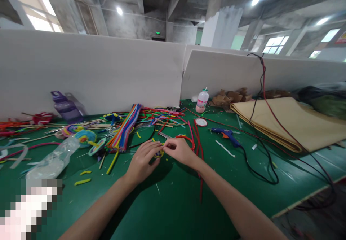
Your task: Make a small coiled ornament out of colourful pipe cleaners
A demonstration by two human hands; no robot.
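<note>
Green tabletop (183,211), strewn with yellow offcuts (82,182). Small yellow-and-dark craft piece (159,153) sits between both hands, mostly hidden. Left hand (142,160): grip nearly closed around it, fingers curved over, thumb below, presumably to steady it. Right hand (180,150): thumb and forefinger pinched together at its upper edge, apparently for fine control; what they pinch, cannot tell. Orange-handled scissors (184,137) lie just beyond, likely for quick reach. Pipe-cleaner bundle (127,128) lies left, lengths aligned, probably for easy picking. Blue glue gun (225,133) rests well right, perhaps keeping clear.
</note>
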